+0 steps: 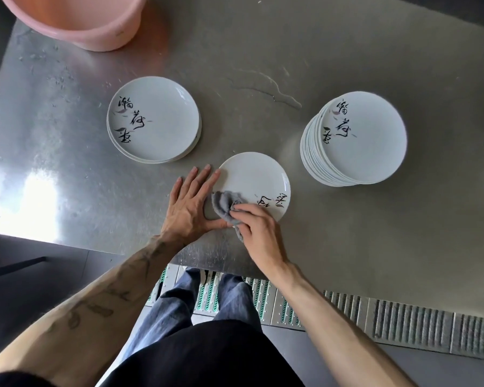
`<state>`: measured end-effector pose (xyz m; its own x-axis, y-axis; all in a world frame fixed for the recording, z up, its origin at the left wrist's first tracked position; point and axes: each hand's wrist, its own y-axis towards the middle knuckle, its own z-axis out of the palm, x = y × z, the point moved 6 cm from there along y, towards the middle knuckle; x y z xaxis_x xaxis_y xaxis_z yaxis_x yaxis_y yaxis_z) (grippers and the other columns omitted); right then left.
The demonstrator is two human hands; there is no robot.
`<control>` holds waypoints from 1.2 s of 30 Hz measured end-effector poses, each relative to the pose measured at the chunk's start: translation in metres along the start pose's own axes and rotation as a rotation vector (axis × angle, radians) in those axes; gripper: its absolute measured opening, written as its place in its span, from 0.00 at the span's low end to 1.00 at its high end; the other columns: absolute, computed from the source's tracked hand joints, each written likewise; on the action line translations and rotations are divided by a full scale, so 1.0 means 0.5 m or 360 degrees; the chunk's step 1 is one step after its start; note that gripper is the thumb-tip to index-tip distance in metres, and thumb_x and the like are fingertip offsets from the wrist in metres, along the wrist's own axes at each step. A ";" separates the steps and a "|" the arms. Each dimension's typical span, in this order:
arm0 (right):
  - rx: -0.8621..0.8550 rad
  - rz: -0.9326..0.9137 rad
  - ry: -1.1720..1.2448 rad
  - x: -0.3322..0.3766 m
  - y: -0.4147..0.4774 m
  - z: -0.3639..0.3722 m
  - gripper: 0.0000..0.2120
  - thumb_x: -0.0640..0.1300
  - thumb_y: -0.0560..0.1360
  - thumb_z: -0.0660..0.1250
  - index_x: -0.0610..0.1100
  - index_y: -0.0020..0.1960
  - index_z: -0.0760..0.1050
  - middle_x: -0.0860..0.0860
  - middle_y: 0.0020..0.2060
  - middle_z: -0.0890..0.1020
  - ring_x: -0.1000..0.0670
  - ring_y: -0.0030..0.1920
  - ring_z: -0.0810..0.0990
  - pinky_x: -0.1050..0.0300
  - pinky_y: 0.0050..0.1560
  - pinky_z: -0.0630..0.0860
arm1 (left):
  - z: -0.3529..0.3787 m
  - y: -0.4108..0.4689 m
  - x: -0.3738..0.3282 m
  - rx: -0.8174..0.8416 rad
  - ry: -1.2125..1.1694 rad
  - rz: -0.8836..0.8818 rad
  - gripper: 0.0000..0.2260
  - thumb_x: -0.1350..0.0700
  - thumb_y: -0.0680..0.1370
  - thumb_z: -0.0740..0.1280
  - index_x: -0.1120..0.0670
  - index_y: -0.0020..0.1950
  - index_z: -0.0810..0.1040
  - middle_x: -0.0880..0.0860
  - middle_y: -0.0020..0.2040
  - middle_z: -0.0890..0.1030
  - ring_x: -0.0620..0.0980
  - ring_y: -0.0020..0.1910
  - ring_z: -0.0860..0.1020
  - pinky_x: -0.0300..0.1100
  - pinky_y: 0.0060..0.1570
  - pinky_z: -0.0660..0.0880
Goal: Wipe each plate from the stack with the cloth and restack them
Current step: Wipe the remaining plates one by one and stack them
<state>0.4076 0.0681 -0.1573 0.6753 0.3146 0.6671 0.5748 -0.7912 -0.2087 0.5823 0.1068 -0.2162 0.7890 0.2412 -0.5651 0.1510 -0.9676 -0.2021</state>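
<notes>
One plate (256, 180) lies on the surface (263, 65) between two stacks. The right hand (259, 230) has its fingers (245, 212) curled round the cloth (222, 203), pressing it on the plate's near-left part. The left hand (192, 205) lies flat, fingers straight, touching the rim. The short stack (157, 118) at left looks like the wiped plates, only a few, while the tall stack (366, 138) at right likely still waits. So the job seems early on.
</notes>
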 end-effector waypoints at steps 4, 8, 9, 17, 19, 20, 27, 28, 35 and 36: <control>0.0039 0.0003 -0.0137 -0.034 0.006 -0.039 0.16 0.30 0.73 0.71 0.42 0.59 0.85 0.51 0.59 0.83 0.46 0.59 0.80 0.55 0.66 0.75 | -0.001 -0.001 -0.002 -0.0002 -0.0021 -0.0025 0.54 0.17 0.64 0.62 0.39 0.84 0.49 0.43 0.84 0.52 0.47 0.83 0.47 0.54 0.81 0.44; -0.0121 0.0185 -0.0124 -0.032 -0.005 -0.038 0.16 0.33 0.73 0.72 0.44 0.60 0.85 0.52 0.59 0.82 0.51 0.57 0.79 0.61 0.66 0.72 | -0.001 -0.001 -0.002 0.0007 -0.0016 -0.0030 0.54 0.17 0.64 0.62 0.39 0.84 0.49 0.43 0.84 0.51 0.47 0.83 0.46 0.54 0.81 0.43; -0.0116 0.0207 -0.0048 -0.014 -0.010 -0.018 0.17 0.33 0.74 0.73 0.45 0.60 0.84 0.53 0.59 0.82 0.52 0.57 0.78 0.63 0.66 0.71 | -0.001 -0.002 -0.001 0.0010 -0.0015 -0.0025 0.54 0.18 0.64 0.62 0.39 0.84 0.48 0.42 0.84 0.51 0.46 0.83 0.46 0.54 0.81 0.43; -0.0030 0.0110 -0.0213 -0.039 -0.023 -0.052 0.17 0.32 0.73 0.72 0.43 0.60 0.84 0.52 0.60 0.82 0.47 0.58 0.80 0.53 0.64 0.77 | -0.003 -0.002 -0.002 0.0023 -0.0023 -0.0002 0.53 0.18 0.64 0.64 0.38 0.83 0.49 0.44 0.84 0.52 0.48 0.83 0.46 0.54 0.80 0.43; -0.0031 0.0105 -0.0380 -0.065 -0.009 -0.088 0.17 0.31 0.73 0.71 0.43 0.60 0.84 0.52 0.61 0.82 0.46 0.58 0.80 0.50 0.61 0.79 | -0.002 -0.002 -0.002 0.0020 -0.0030 -0.0008 0.54 0.19 0.64 0.65 0.38 0.84 0.50 0.45 0.84 0.52 0.48 0.83 0.46 0.55 0.80 0.43; -0.0046 0.0089 -0.0463 -0.076 0.005 -0.104 0.17 0.31 0.74 0.70 0.43 0.60 0.83 0.51 0.61 0.81 0.45 0.58 0.79 0.48 0.58 0.80 | -0.003 -0.002 -0.003 0.0017 -0.0032 -0.0009 0.54 0.19 0.64 0.65 0.39 0.84 0.50 0.45 0.84 0.52 0.48 0.83 0.46 0.55 0.80 0.44; -0.0347 0.0391 -0.0453 -0.078 0.028 -0.116 0.16 0.32 0.77 0.67 0.41 0.62 0.82 0.48 0.63 0.80 0.42 0.58 0.76 0.51 0.59 0.75 | -0.001 -0.002 -0.004 -0.0025 -0.0021 -0.0003 0.53 0.19 0.64 0.65 0.38 0.83 0.49 0.45 0.84 0.52 0.48 0.83 0.46 0.56 0.80 0.44; -0.0408 0.0477 -0.0375 -0.072 0.005 -0.106 0.16 0.33 0.77 0.68 0.42 0.62 0.82 0.49 0.63 0.80 0.41 0.58 0.76 0.53 0.60 0.73 | -0.001 -0.002 -0.003 -0.0037 -0.0016 -0.0004 0.54 0.18 0.64 0.64 0.37 0.83 0.49 0.45 0.84 0.52 0.48 0.83 0.46 0.55 0.80 0.44; -0.0483 0.0732 0.0000 -0.017 -0.090 -0.028 0.15 0.35 0.78 0.69 0.43 0.63 0.82 0.50 0.63 0.79 0.44 0.59 0.78 0.61 0.62 0.70 | 0.004 0.000 -0.002 -0.0032 0.0125 0.0035 0.55 0.16 0.63 0.61 0.40 0.84 0.50 0.48 0.84 0.55 0.52 0.83 0.51 0.57 0.80 0.48; -0.0449 0.0705 0.0029 -0.013 -0.092 -0.021 0.16 0.35 0.77 0.69 0.43 0.63 0.82 0.50 0.63 0.79 0.45 0.59 0.78 0.60 0.63 0.71 | 0.003 0.002 -0.005 -0.0025 0.0176 0.0053 0.55 0.16 0.64 0.60 0.41 0.84 0.51 0.51 0.84 0.55 0.54 0.83 0.51 0.58 0.79 0.49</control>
<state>0.3719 0.0968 -0.1444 0.8157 -0.0897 0.5715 0.0873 -0.9575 -0.2750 0.5795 0.1055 -0.2164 0.8544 0.1998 -0.4797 0.1321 -0.9763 -0.1714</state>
